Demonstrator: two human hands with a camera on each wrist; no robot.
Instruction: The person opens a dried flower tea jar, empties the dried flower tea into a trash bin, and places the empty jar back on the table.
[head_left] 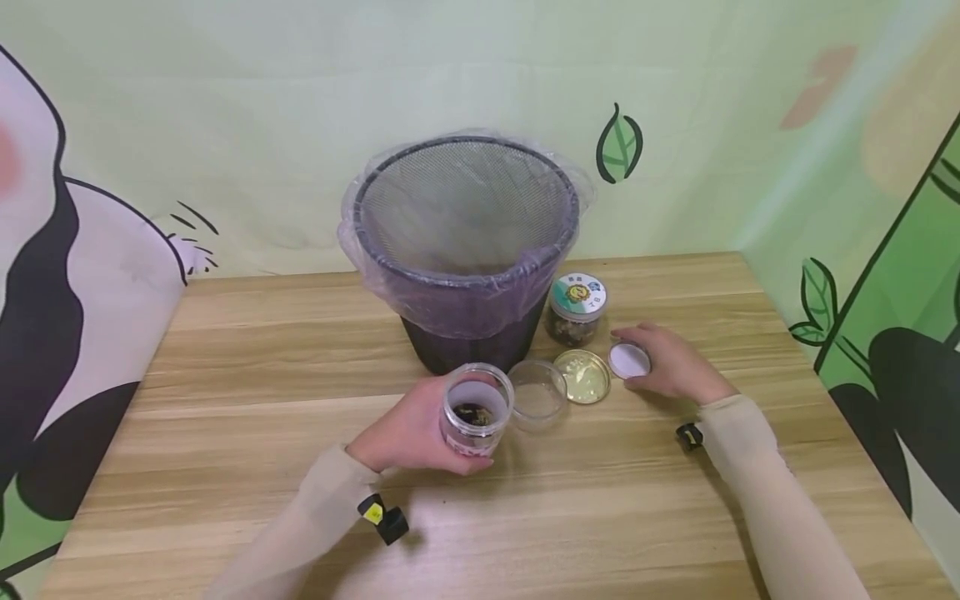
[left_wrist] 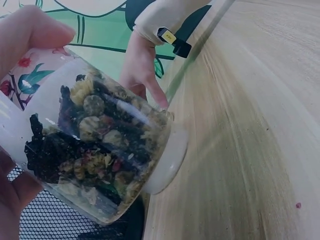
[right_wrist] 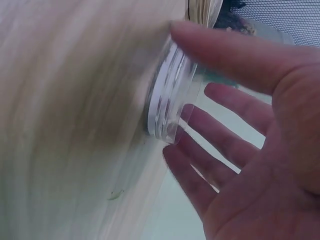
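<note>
In the head view my left hand (head_left: 416,425) grips an uncovered clear jar (head_left: 477,408) just in front of the bin. Dried flowers and dark leaves (left_wrist: 95,130) fill part of the jar, which carries a flowered label (left_wrist: 35,75). Farther right, my right hand (head_left: 671,362) is spread around a small clear lid with a white disc (head_left: 629,361) on the table. Its thumb and loosely bent fingers (right_wrist: 220,135) lie on opposite sides of this lid, close to its rim. Between the hands lie a clear round lid (head_left: 537,390) and a gold-coloured lid (head_left: 582,377).
A black mesh bin (head_left: 465,208) with a clear plastic liner stands at the back of the wooden table (head_left: 285,333). Right beside it is a second jar (head_left: 576,310), covered by a printed lid. A printed cloth wall (head_left: 262,125) rises behind the table.
</note>
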